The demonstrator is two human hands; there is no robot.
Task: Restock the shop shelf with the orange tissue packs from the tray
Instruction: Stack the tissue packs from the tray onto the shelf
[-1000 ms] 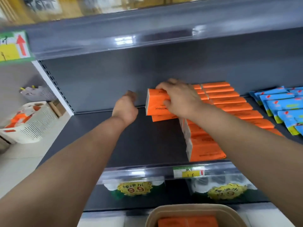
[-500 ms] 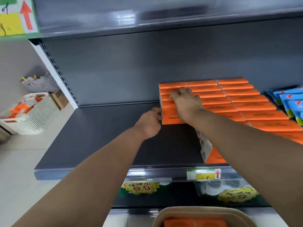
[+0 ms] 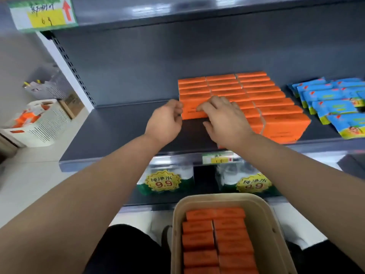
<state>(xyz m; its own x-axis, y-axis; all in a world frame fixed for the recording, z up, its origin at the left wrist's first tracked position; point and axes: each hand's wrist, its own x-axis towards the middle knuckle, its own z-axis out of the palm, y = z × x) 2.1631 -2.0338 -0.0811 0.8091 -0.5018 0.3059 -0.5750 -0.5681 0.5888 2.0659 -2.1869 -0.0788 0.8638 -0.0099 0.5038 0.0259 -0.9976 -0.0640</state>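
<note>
Squaring-up step: both hands on front orange tissue pack (image 3: 192, 112) in left row, mid shelf (image 3: 118, 133). Left hand (image 3: 165, 123) curled against pack's side, right hand (image 3: 224, 117) flat on top, neither really gripping. Next up, guessing: grab more from tray (image 3: 276, 230), still loaded, below shelf's front edge.

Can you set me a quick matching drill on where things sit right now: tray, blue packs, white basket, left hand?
Things:
1. tray
2. blue packs
3. white basket
4. left hand

Places:
A. on the floor, left of the shelf
B. at the left end of the front orange pack
C. on the shelf, right of the orange packs
D. below the shelf, nearest the camera, with orange packs inside

Pairs: 1-D, 2-C, 3-A, 4-B
</note>
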